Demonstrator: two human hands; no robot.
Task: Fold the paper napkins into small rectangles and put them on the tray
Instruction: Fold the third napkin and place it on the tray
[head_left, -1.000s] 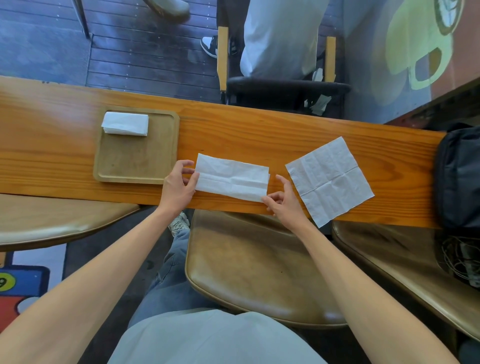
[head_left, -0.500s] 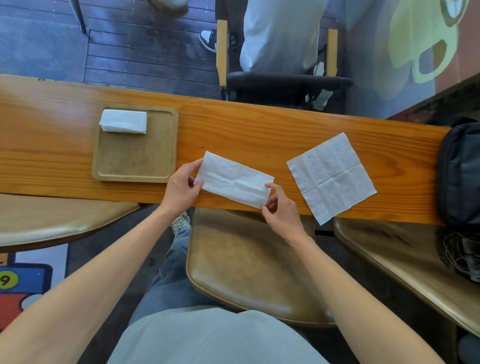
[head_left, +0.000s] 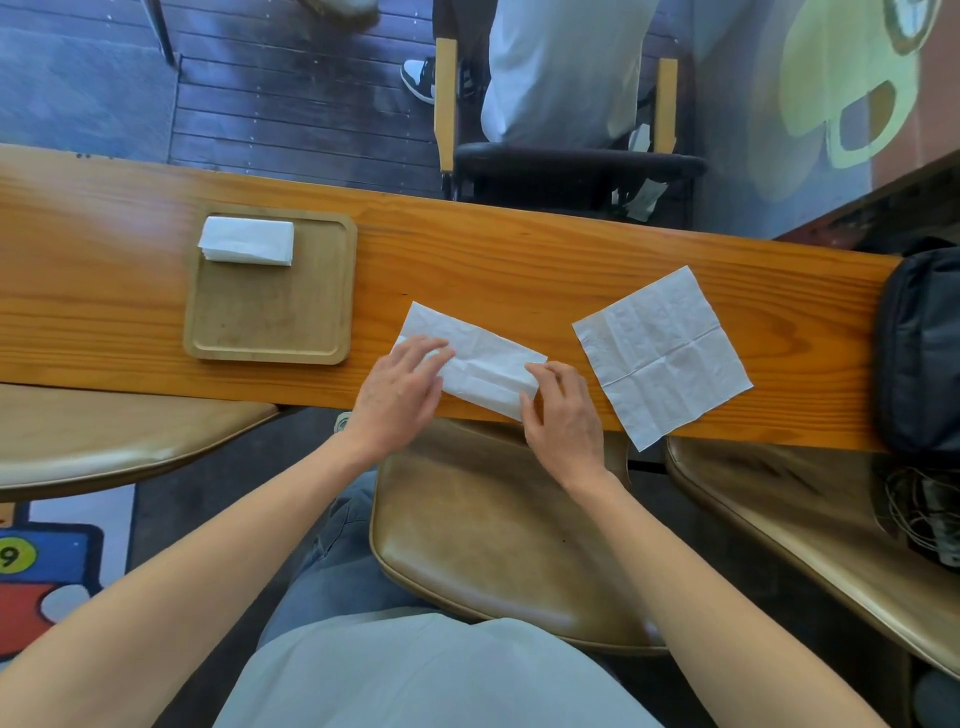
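Observation:
A half-folded white napkin lies slanted on the wooden bench table, near its front edge. My left hand pinches the napkin's left end, with its fingers over the paper. My right hand grips the right end at the near corner. An unfolded square napkin lies flat to the right, one corner hanging over the table edge. A wooden tray sits to the left, with one folded napkin rectangle in its far left corner.
A black bag rests on the table's right end. Brown padded seats stand under the near edge. Across the table a person sits on a chair. A colourful rug covers the floor at lower left.
The napkin has turned a little further clockwise. My left hand slid rightward over its left end, and my right hand shifted to the near right corner.

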